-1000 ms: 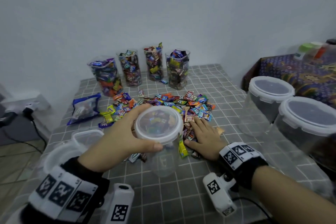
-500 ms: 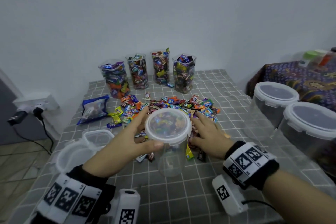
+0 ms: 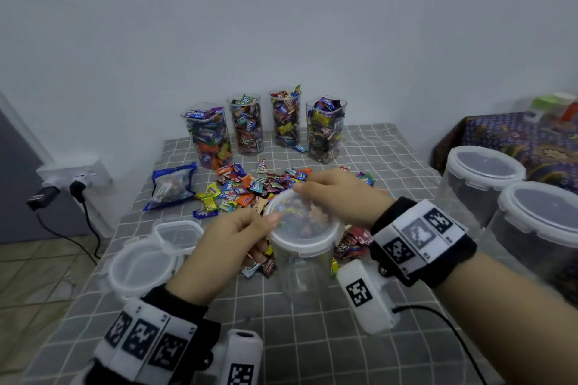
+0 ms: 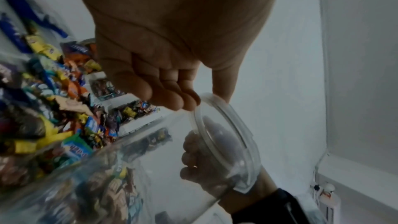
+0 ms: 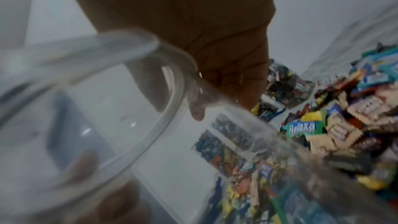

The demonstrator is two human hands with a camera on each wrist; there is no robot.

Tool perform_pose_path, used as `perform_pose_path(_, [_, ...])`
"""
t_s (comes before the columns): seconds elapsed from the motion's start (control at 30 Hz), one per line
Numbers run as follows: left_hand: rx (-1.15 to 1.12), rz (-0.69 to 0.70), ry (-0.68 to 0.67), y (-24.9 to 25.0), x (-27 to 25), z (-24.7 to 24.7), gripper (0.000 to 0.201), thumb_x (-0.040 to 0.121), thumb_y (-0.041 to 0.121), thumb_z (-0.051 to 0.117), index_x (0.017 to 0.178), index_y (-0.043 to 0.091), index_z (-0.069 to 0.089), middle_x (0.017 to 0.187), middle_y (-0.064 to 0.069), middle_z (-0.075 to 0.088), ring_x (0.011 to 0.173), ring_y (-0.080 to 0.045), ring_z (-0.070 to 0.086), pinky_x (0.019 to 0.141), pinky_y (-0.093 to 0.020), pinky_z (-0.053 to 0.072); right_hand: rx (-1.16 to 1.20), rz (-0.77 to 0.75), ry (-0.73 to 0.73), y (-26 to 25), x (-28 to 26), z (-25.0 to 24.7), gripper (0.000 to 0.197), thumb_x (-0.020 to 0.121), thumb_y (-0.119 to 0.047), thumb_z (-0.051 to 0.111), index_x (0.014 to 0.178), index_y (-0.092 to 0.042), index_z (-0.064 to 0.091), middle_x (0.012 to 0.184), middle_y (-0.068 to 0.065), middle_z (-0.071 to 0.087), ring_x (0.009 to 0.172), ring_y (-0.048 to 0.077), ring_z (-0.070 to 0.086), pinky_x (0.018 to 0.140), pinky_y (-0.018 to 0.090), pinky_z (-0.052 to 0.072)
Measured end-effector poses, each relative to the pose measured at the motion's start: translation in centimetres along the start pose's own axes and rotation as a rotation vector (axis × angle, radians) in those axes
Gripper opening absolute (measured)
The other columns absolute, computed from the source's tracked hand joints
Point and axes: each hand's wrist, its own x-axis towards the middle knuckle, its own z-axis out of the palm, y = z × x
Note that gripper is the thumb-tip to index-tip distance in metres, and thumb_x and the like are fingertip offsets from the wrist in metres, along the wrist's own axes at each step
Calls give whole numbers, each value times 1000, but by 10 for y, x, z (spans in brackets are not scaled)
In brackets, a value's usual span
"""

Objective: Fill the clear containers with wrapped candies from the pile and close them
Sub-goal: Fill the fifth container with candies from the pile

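Note:
A tall clear container [image 3: 308, 281] stands on the checked tablecloth just in front of the pile of wrapped candies [image 3: 250, 187]. It looks empty. A translucent round lid [image 3: 301, 225] sits on its top. My left hand [image 3: 266, 225] pinches the lid's left rim, thumb on top. My right hand [image 3: 309, 194] grips the lid's far right rim from above. In the left wrist view my fingertips [image 4: 183, 101] curl on the lid [image 4: 226, 142]. The right wrist view shows the lid [image 5: 96, 134] blurred and close under my right hand [image 5: 215, 91].
Several filled, lidless candy containers [image 3: 325, 131] stand at the back by the wall. Two large lidded tubs [image 3: 481, 178] [image 3: 541, 225] crowd the right edge. Loose lids [image 3: 140, 266] [image 3: 178, 234] and a blue bag [image 3: 170, 186] lie on the left. A plugged power strip [image 3: 75, 178] sits left of the table.
My right hand left the candy pile and came up onto the lid's far rim. My left hand shifted from wrapping the container's top to pinching the lid's left edge.

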Motion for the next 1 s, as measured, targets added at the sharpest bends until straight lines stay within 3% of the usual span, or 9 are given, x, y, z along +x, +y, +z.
perform_pose_path(0.07, [-82,-51,-18,-2,1,0,29,85,29,59,68,7,50,49,3,53,43,-8,47,47,-19,41,141,37,-22,2,4,-1,35,90,-38,58,60,-20,52,56,-7,50,54,11,48,63,29,39])
perform_pose_path(0.17, [-156,-86,-44,-4,2,2,26,79,31,60,71,7,51,48,4,50,41,-8,44,43,-16,39,204,58,-48,2,7,-2,38,88,-35,61,54,-22,51,44,-11,50,43,4,48,54,20,40])
perform_pose_path(0.23, [-197,-90,-63,-5,2,4,31,71,35,60,75,6,51,47,4,48,41,-7,42,42,-16,37,223,66,-80,2,9,-3,38,89,-31,61,54,-22,53,42,-12,51,40,1,49,49,15,41])
perform_pose_path(0.33, [-238,-105,-52,-6,5,7,27,77,30,59,74,6,50,46,5,45,40,-7,40,41,-16,37,272,79,-92,5,14,-3,49,91,-25,59,42,-23,61,41,-12,53,38,-2,49,47,12,41])
perform_pose_path(0.4, [-273,-104,-40,-7,8,9,24,78,29,60,67,9,53,47,3,43,41,-9,39,42,-17,36,277,93,-40,8,16,-1,50,88,-27,63,38,-26,61,42,-11,53,40,0,50,52,16,42])
perform_pose_path(0.53, [-396,-91,-11,-6,11,16,23,69,28,60,49,18,62,45,2,38,40,-10,34,46,-23,28,260,81,119,15,16,1,38,86,-37,64,59,-16,49,61,5,48,59,18,48,64,32,39])
perform_pose_path(0.7, [-456,-85,17,-12,10,20,26,66,27,62,63,10,43,44,2,34,40,-11,30,45,-24,25,42,-32,334,24,-10,2,47,89,-50,53,60,-14,43,59,1,38,55,15,38,60,32,30])
perform_pose_path(0.87, [-487,-72,83,-13,8,23,27,70,23,62,60,12,40,42,4,33,37,-9,28,43,-23,25,177,47,114,30,-42,7,78,68,-73,57,76,5,57,59,3,40,52,14,41,53,28,36])
perform_pose_path(1.0, [-458,-40,94,-12,3,24,25,66,29,63,53,16,45,44,2,34,38,-10,30,41,-22,26,404,117,36,27,-51,8,64,70,-62,68,73,2,59,59,10,40,44,15,37,44,25,36])
